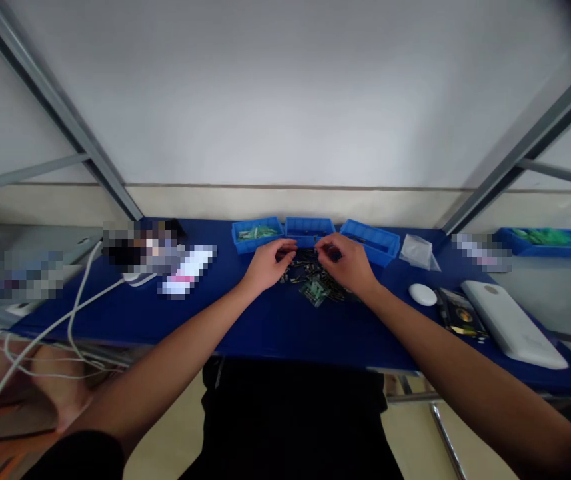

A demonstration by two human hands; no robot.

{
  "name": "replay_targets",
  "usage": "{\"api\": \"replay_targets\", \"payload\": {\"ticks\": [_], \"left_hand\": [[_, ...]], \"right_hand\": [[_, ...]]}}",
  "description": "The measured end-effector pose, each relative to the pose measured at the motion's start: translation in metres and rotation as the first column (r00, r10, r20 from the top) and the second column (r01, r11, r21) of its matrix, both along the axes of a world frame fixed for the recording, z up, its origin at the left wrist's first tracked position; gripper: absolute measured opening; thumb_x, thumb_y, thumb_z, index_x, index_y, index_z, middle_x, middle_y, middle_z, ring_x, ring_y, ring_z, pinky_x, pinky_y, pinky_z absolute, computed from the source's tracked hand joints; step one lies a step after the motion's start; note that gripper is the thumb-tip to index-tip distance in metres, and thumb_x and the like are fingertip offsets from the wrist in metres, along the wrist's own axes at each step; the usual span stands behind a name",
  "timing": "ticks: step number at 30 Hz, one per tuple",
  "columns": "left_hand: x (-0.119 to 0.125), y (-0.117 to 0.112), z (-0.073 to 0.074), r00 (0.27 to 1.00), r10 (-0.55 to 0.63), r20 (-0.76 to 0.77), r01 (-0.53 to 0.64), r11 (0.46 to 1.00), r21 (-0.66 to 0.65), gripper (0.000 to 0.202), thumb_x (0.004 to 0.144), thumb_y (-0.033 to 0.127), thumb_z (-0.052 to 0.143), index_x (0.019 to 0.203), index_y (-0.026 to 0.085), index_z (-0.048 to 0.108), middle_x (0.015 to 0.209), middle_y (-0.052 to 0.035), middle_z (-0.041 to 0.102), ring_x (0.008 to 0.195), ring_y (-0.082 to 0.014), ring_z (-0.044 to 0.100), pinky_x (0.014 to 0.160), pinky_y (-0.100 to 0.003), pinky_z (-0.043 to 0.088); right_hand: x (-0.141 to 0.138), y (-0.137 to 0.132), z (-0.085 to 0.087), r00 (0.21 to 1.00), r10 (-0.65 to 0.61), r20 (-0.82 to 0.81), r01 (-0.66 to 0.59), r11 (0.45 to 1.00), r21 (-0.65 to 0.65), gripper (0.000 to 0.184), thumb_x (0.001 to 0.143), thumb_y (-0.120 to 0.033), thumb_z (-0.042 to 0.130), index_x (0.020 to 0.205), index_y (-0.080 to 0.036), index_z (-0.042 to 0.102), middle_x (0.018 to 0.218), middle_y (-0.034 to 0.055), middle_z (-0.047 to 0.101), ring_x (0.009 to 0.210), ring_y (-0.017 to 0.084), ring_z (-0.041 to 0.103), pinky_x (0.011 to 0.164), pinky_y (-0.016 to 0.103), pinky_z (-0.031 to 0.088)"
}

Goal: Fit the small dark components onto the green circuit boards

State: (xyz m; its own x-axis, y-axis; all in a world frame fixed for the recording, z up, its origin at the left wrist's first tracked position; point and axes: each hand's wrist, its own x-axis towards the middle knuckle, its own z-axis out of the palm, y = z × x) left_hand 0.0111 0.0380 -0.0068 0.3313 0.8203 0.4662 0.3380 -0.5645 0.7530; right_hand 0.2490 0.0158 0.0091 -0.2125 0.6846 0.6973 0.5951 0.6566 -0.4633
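Both hands are over a pile of small dark cable-like parts (332, 288) on the blue tabletop. At the pile's left side is my left hand (268, 262), its fingers curved, with a gap between thumb and forefinger and nothing visible in them. My right hand (349, 261) is over the right side, thumb and fingertips pinched together; anything between them is too small to make out. A green circuit board (314, 291) lies at the pile's near edge. Behind the hands stand a left blue bin (245, 245) with green and white pieces, a middle bin (309, 225) and a right bin (378, 241).
A phone (188, 270) and white cables (78, 303) are at left. On the right lie a clear plastic bag (418, 252), a round white case (422, 295), a black packet (460, 312) and a white power bank (512, 323). Metal frame posts (108, 177) flank the table; another person's leg shows lower left.
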Motion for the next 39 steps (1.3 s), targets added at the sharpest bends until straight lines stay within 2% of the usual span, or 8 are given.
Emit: {"api": "replay_targets", "payload": {"ticks": [5, 11, 14, 17, 22, 26, 30, 39], "left_hand": [[-0.007, 0.004, -0.004, 0.954, 0.06, -0.293, -0.01, 0.986, 0.169, 0.031, 0.098, 0.029, 0.074, 0.127, 0.019, 0.074, 0.129, -0.0122, 0.075, 0.122, -0.0292, 0.072, 0.11, -0.049, 0.057], [-0.01, 0.009, -0.011, 0.94, 0.055, -0.338, 0.0, 0.987, 0.159, 0.041, 0.098, 0.026, 0.073, 0.138, 0.017, 0.068, 0.132, -0.0137, 0.073, 0.124, -0.0293, 0.071, 0.11, -0.047, 0.057], [-0.009, 0.009, -0.01, 0.939, 0.042, -0.341, 0.007, 0.99, 0.139, 0.035, 0.098, 0.022, 0.073, 0.133, 0.018, 0.07, 0.127, -0.012, 0.076, 0.118, -0.0279, 0.073, 0.106, -0.046, 0.058], [-0.008, 0.008, -0.008, 0.948, 0.021, -0.317, 0.007, 0.996, 0.087, 0.039, 0.096, 0.016, 0.072, 0.135, 0.018, 0.068, 0.119, -0.0095, 0.078, 0.109, -0.0246, 0.076, 0.1, -0.043, 0.061], [-0.006, 0.006, -0.006, 0.963, 0.0, -0.27, 0.009, 0.999, 0.032, 0.045, 0.094, 0.01, 0.069, 0.138, 0.018, 0.064, 0.111, -0.0069, 0.08, 0.096, -0.0203, 0.077, 0.088, -0.035, 0.063], [-0.006, 0.005, -0.004, 0.963, -0.007, -0.269, 0.017, 0.999, 0.034, 0.043, 0.095, 0.008, 0.066, 0.136, 0.019, 0.065, 0.109, -0.0057, 0.081, 0.094, -0.0202, 0.078, 0.089, -0.035, 0.062], [-0.006, 0.005, -0.004, 0.967, -0.004, -0.256, 0.018, 0.999, 0.05, 0.042, 0.094, 0.009, 0.067, 0.135, 0.021, 0.067, 0.106, -0.0038, 0.082, 0.095, -0.0204, 0.078, 0.09, -0.035, 0.062], [-0.005, 0.004, -0.003, 0.993, 0.02, -0.12, -0.007, 0.994, 0.11, 0.024, 0.098, 0.02, 0.07, 0.122, 0.022, 0.071, 0.106, -0.0052, 0.08, 0.094, -0.0208, 0.079, 0.09, -0.037, 0.064]], "right_hand": [[0.027, 0.017, 0.006, 0.988, -0.134, 0.074, 0.128, 0.988, 0.083, 0.019, 0.094, -0.016, 0.058, 0.103, -0.023, 0.074, 0.101, 0.0069, 0.076, 0.087, 0.023, 0.069, 0.085, 0.039, 0.058], [0.054, 0.028, 0.002, 0.816, -0.49, 0.307, 0.475, 0.871, 0.125, 0.022, 0.097, -0.027, 0.059, 0.104, -0.019, 0.077, 0.106, 0.0145, 0.076, 0.105, 0.035, 0.062, 0.097, 0.053, 0.046], [0.058, 0.027, -0.002, 0.742, -0.545, 0.389, 0.545, 0.83, 0.123, 0.027, 0.1, -0.039, 0.059, 0.102, -0.019, 0.078, 0.108, 0.0171, 0.074, 0.107, 0.038, 0.058, 0.096, 0.055, 0.043], [0.055, 0.024, -0.001, 0.77, -0.488, 0.41, 0.48, 0.868, 0.131, 0.028, 0.103, -0.035, 0.054, 0.106, -0.018, 0.078, 0.112, 0.0178, 0.073, 0.112, 0.038, 0.057, 0.097, 0.055, 0.044], [0.038, 0.018, 0.006, 0.894, -0.112, 0.434, 0.114, 0.993, 0.021, 0.023, 0.105, -0.026, 0.052, 0.109, -0.02, 0.074, 0.102, 0.0114, 0.075, 0.101, 0.029, 0.065, 0.094, 0.043, 0.051], [0.023, 0.006, 0.006, 0.88, -0.12, 0.459, 0.149, 0.988, -0.027, 0.024, 0.107, -0.039, 0.056, 0.101, -0.022, 0.074, 0.093, 0.0086, 0.075, 0.092, 0.026, 0.067, 0.082, 0.038, 0.051], [0.017, 0.001, 0.0, 0.82, -0.07, 0.567, 0.185, 0.972, -0.147, 0.029, 0.103, -0.048, 0.063, 0.112, -0.022, 0.073, 0.104, 0.0097, 0.074, 0.088, 0.024, 0.069, 0.071, 0.032, 0.049], [0.013, 0.009, -0.005, 0.915, 0.109, 0.388, -0.003, 0.964, -0.265, 0.012, 0.101, -0.022, 0.065, 0.1, -0.022, 0.077, 0.099, 0.0059, 0.076, 0.09, 0.021, 0.07, 0.084, 0.033, 0.052]]}}
